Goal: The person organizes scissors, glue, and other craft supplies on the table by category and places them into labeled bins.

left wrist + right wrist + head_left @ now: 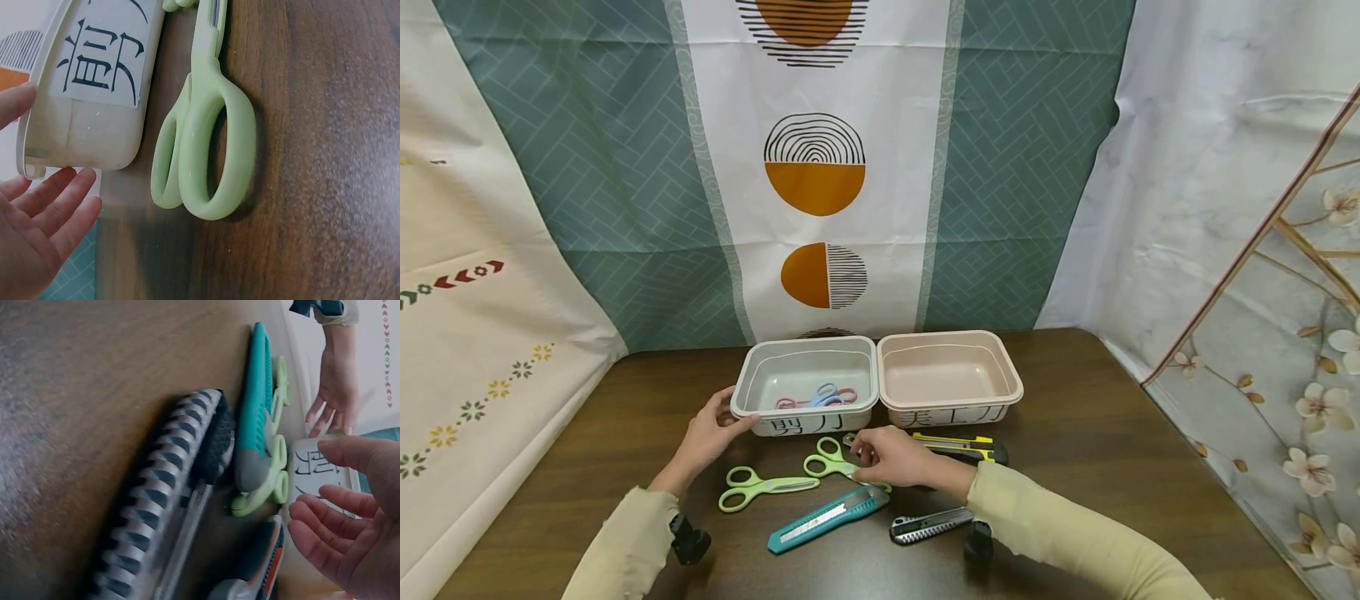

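My left hand (706,435) touches the left corner of a pale grey-green bin (767,347), thumb at the front rim, the other fingers fairly straight along its outer side. In that bin lie scissors with blue and pink handles (826,395). Above a pair of green scissors (842,467), my right hand (893,457) hovers with loosely bent fingers; the right wrist view shows thumb and fingers apart, nothing between them. A second pair of green scissors (775,485) lies to the left. Closer to me is a teal utility knife (827,521).
A beige bin (889,342) adjoins the grey-green one; both carry labels with black characters. A yellow-and-black utility knife (955,442) lies behind my right wrist, and a black-and-silver one (928,527) in front. A grey-ended tool (850,440) is partly hidden by my right hand. Patterned cloths border the table.
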`<state>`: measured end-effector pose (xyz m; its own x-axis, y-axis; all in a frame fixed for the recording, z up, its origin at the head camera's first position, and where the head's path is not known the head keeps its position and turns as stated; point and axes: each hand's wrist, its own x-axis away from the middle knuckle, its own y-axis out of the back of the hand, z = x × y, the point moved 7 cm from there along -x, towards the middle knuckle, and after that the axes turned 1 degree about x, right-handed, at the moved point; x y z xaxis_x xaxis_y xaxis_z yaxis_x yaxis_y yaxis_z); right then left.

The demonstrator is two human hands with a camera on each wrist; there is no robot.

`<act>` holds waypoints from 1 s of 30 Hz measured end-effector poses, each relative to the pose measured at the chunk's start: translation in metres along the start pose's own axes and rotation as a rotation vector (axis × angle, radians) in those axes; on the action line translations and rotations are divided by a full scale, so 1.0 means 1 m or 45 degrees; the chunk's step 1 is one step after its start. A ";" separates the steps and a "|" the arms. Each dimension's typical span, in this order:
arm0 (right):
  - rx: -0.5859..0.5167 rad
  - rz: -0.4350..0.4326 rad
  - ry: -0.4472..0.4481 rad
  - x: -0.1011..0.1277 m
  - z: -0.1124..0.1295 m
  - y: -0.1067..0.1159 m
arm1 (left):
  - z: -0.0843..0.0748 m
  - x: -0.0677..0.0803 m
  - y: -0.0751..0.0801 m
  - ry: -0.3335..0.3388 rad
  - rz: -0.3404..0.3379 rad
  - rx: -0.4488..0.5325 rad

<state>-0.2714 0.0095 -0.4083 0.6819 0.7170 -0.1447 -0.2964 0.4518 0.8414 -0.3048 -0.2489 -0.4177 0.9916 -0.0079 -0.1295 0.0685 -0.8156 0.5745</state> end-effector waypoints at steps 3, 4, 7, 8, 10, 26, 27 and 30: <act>0.062 -0.029 -0.019 0.001 -0.002 -0.002 | -0.001 0.000 0.000 0.000 0.002 0.000; 0.083 -0.035 -0.025 0.001 -0.003 -0.003 | -0.001 0.000 0.000 0.000 0.001 -0.001; 0.127 -0.041 -0.052 0.002 -0.005 -0.005 | -0.002 0.000 0.001 0.002 0.001 -0.010; 0.139 -0.040 -0.060 0.002 -0.006 -0.005 | -0.002 0.000 0.001 0.002 0.000 -0.009; 0.158 -0.039 -0.062 0.002 -0.006 -0.007 | -0.001 -0.001 0.001 0.004 -0.005 -0.016; 0.203 -0.026 -0.045 0.007 -0.008 -0.012 | 0.001 -0.002 0.001 0.001 -0.001 -0.004; 0.201 -0.021 -0.046 0.007 -0.008 -0.012 | 0.001 -0.002 0.001 -0.001 0.000 -0.008; 0.203 -0.012 -0.041 0.009 -0.008 -0.012 | 0.000 -0.001 0.001 0.000 0.001 -0.011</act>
<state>-0.2674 0.0146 -0.4245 0.7061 0.6945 -0.1382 -0.1820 0.3666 0.9124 -0.3059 -0.2495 -0.4173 0.9916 -0.0083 -0.1291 0.0689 -0.8108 0.5813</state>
